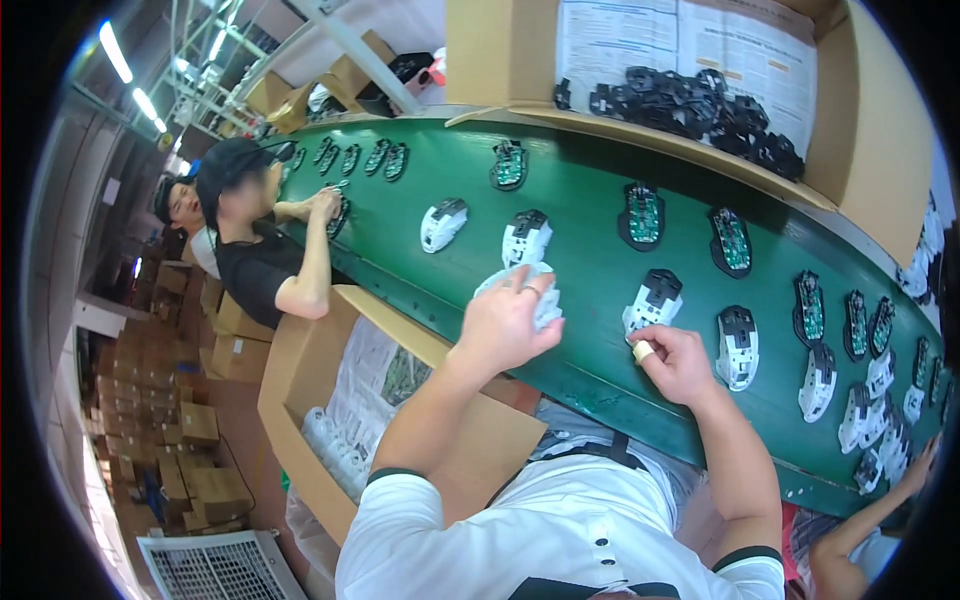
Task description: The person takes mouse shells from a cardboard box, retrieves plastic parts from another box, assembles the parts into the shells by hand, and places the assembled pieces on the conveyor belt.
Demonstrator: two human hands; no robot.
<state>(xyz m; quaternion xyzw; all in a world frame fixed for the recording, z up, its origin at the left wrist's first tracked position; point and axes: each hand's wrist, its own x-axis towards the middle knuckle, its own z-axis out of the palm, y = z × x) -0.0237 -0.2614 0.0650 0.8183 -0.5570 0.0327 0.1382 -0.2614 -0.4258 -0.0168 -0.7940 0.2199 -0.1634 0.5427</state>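
Observation:
My left hand point(510, 322) is closed around a white plastic mouse shell point(545, 295), partly hidden under my fingers. Just beyond it on the green belt lies a half-assembled white mouse point(526, 236) with a black part on top. My right hand point(680, 365), with a pale wrap on one finger, pinches the near end of another white-and-black mouse body point(655, 300). To the right of that hand rests a similar mouse body point(738, 348). A white shell point(443, 225) lies farther left, and a mouse base with a green circuit board point(641, 216) sits beyond my right hand.
A carton of black plastic parts point(700, 105) stands along the belt's far side. An open carton with white shells point(340, 450) is at my left. Two people are on the left, one working at the belt point(400, 270). Another person's arm point(880, 510) reaches in at lower right, near piled mouse bodies.

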